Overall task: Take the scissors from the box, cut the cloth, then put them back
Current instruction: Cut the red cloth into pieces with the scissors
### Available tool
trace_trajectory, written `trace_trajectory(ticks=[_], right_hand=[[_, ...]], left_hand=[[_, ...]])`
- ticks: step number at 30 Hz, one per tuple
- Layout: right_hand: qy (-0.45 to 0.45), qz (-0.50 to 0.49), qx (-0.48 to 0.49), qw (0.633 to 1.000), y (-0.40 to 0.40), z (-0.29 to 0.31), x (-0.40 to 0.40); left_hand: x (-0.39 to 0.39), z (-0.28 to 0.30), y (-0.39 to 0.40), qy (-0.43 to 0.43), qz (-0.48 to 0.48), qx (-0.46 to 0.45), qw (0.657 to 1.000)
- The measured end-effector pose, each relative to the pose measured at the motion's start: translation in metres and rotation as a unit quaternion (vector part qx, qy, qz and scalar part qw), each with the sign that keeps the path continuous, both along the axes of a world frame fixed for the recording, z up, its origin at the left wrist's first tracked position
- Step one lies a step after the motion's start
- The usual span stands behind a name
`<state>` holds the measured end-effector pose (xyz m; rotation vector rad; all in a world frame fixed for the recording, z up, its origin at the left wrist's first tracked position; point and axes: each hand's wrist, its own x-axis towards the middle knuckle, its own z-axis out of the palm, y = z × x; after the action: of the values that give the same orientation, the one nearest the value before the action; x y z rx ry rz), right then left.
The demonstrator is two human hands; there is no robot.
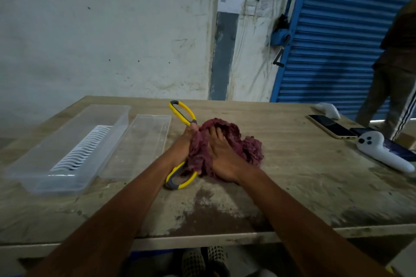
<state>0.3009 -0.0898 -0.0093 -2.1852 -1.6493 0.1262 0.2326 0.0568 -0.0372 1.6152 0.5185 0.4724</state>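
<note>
1. The box (42, 158) sits open at nine o'clock, lid (139, 141) beside it — scissors go back there last.
2. I have the left hand (181, 145) curled round the scissors (189, 111) at their middle. The yellow handles gape wide, toward twelve and six.
3. I'd push the cloth (252, 148) deep between the blades and keep it tight — I can't see the blades.
4. The right hand (222, 161) grips the cloth bunch, fingers dug in.

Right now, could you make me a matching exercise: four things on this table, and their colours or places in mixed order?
1 scissors
2 cloth
3 box
4 phone

a clear, table's left side
b yellow-grey handles
c flat, table's right side
d dark red, under right hand

Pairs: 1-b, 2-d, 3-a, 4-c.
</note>
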Motion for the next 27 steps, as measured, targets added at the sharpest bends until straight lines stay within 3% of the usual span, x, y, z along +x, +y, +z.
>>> trace_trajectory(ticks=[5, 9, 11, 12, 15, 18, 21, 22, 24, 27], right_hand=[[-0.088, 0.051, -0.104, 0.989, -0.059, -0.002, -0.011], [-0.153, 0.063, -0.184, 0.969, -0.098, 0.027, -0.016], [-0.177, 0.047, -0.209, 0.961, -0.105, 0.041, -0.022], [-0.167, 0.035, -0.217, 0.961, -0.105, 0.049, -0.025], [-0.074, -0.019, -0.23, 0.97, -0.109, 0.067, -0.014], [-0.115, -0.111, -0.167, 0.973, -0.109, 0.085, 0.009], [-0.158, -0.177, 0.02, 0.971, -0.101, 0.118, -0.006], [-0.191, -0.135, 0.064, 0.97, -0.095, 0.126, -0.014], [-0.261, -0.014, 0.029, 0.965, -0.083, 0.128, -0.039], [-0.348, 0.031, -0.02, 0.937, -0.062, 0.102, -0.055]], left_hand=[[0.022, 0.0, -0.002, -0.084, 0.02, -0.018, 0.996], [0.039, -0.024, 0.028, -0.068, -0.068, -0.012, 0.995], [0.029, -0.029, 0.022, -0.064, -0.065, 0.022, 0.996], [0.012, -0.01, 0.006, -0.091, -0.072, -0.029, 0.993], [-0.029, 0.038, -0.046, -0.101, -0.088, -0.013, 0.991], [-0.06, 0.061, -0.067, -0.151, -0.126, -0.106, 0.975], [-0.069, 0.07, -0.066, -0.144, -0.113, -0.051, 0.982], [-0.072, 0.074, -0.07, -0.144, -0.11, -0.033, 0.983], [-0.085, 0.08, -0.078, -0.141, -0.092, -0.007, 0.986], [-0.103, 0.088, -0.08, -0.14, -0.069, -0.017, 0.988]])
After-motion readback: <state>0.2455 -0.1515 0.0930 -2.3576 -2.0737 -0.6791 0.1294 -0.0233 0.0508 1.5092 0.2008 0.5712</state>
